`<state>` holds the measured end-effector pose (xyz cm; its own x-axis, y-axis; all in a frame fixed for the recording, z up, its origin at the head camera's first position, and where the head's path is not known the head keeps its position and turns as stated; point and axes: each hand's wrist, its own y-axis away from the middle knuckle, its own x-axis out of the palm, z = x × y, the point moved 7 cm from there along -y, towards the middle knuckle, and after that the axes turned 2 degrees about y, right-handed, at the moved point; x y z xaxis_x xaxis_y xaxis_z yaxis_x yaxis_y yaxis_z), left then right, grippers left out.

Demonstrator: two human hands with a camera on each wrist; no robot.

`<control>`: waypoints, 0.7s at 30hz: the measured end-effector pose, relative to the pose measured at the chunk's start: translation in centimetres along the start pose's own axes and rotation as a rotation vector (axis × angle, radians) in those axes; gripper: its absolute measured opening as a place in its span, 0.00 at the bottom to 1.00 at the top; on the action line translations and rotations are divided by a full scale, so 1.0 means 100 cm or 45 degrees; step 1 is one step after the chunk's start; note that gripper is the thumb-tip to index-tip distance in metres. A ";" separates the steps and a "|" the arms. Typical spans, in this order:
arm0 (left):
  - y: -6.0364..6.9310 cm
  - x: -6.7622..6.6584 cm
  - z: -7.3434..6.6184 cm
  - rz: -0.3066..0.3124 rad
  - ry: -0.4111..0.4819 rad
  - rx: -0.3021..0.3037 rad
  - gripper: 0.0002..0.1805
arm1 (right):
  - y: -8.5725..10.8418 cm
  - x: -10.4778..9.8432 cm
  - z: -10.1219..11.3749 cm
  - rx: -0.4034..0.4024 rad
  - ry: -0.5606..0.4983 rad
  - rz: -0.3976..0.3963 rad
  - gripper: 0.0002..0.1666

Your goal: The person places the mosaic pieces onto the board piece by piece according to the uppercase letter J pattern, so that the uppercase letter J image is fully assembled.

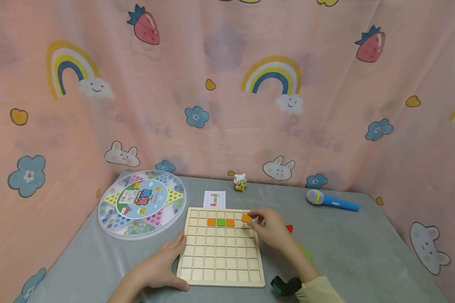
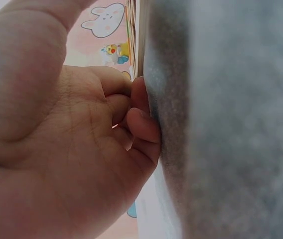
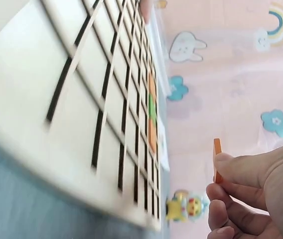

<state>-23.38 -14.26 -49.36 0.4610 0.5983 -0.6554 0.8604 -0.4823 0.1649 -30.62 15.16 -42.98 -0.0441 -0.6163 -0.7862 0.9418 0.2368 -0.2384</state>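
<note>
My right hand (image 1: 271,227) pinches an orange square tile (image 1: 245,217) between thumb and fingers above the board's far right part. In the right wrist view the tile (image 3: 217,160) is edge-on, apart from the board. The wooden grid board (image 1: 220,251) lies flat, with an orange tile (image 1: 211,221), a green tile (image 1: 221,222) and another orange tile (image 1: 230,222) side by side in its second row. My left hand (image 1: 161,263) rests against the board's left edge, thumb near the front corner. In the left wrist view its fingers (image 2: 144,124) bend loosely beside the edge.
A card with a printed grid pattern (image 1: 214,199) lies behind the board. A round marble game box (image 1: 142,204) is at left, a small figurine (image 1: 240,182) behind, a blue microphone (image 1: 333,201) at right. Red (image 1: 290,228) and green (image 1: 308,254) pieces and a black object (image 1: 285,286) lie by my right arm.
</note>
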 end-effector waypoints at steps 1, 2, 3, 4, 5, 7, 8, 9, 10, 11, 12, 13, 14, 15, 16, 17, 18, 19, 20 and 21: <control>0.000 0.000 0.000 -0.002 0.001 0.002 0.74 | -0.001 0.002 0.004 -0.019 -0.010 0.000 0.12; 0.000 0.000 0.001 -0.004 -0.005 0.007 0.75 | -0.002 0.004 0.008 -0.036 -0.021 0.000 0.12; 0.000 0.000 0.001 -0.008 -0.003 0.011 0.75 | -0.004 0.007 0.011 -0.051 -0.025 0.003 0.11; 0.000 0.000 0.002 -0.012 -0.001 0.018 0.75 | -0.005 0.009 0.015 -0.069 -0.028 0.006 0.11; 0.000 0.000 0.002 -0.014 0.005 0.016 0.75 | -0.006 0.011 0.018 -0.086 -0.035 0.011 0.11; 0.000 0.001 0.003 -0.017 0.007 0.019 0.76 | -0.008 0.015 0.025 -0.121 -0.060 0.025 0.11; 0.000 0.001 0.004 -0.016 0.010 0.019 0.76 | -0.009 0.017 0.027 -0.132 -0.072 0.033 0.11; 0.000 0.000 0.004 -0.018 0.019 0.020 0.76 | -0.010 0.019 0.030 -0.146 -0.081 0.039 0.11; 0.000 0.001 0.004 -0.014 0.012 0.019 0.76 | -0.011 0.021 0.032 -0.152 -0.090 0.044 0.11; 0.000 0.001 0.004 -0.009 0.004 0.016 0.76 | -0.011 0.024 0.033 -0.158 -0.096 0.048 0.11; 0.000 0.001 0.004 -0.010 0.009 0.015 0.76 | -0.012 0.026 0.034 -0.158 -0.102 0.054 0.11; 0.000 0.001 0.003 -0.004 0.008 0.010 0.76 | -0.013 0.029 0.035 -0.154 -0.108 0.061 0.11; 0.000 0.000 0.002 -0.002 0.012 0.004 0.76 | -0.014 0.031 0.035 -0.150 -0.108 0.065 0.11; 0.001 0.000 0.001 0.002 0.006 0.002 0.76 | -0.014 0.033 0.036 -0.148 -0.113 0.069 0.11; 0.001 0.000 0.000 0.006 0.001 -0.006 0.75 | -0.015 0.035 0.037 -0.142 -0.121 0.077 0.11; 0.001 -0.001 -0.001 0.009 0.008 -0.008 0.75 | -0.015 0.037 0.038 -0.143 -0.124 0.084 0.10; 0.002 -0.001 -0.002 0.009 0.014 -0.011 0.74 | -0.015 0.039 0.039 -0.146 -0.129 0.093 0.10; 0.002 -0.001 -0.002 0.014 0.005 -0.012 0.74 | -0.016 0.041 0.040 -0.145 -0.136 0.106 0.10; 0.002 -0.001 -0.002 0.010 0.011 -0.014 0.74 | -0.015 0.043 0.042 -0.151 -0.140 0.119 0.10; 0.002 -0.001 -0.001 0.011 0.008 -0.011 0.74 | -0.015 0.045 0.043 -0.154 -0.148 0.134 0.10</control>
<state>-23.25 -14.31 -49.16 0.4695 0.5981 -0.6495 0.8583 -0.4816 0.1770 -30.79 8.75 -43.71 0.0979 -0.6643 -0.7410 0.8920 0.3887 -0.2306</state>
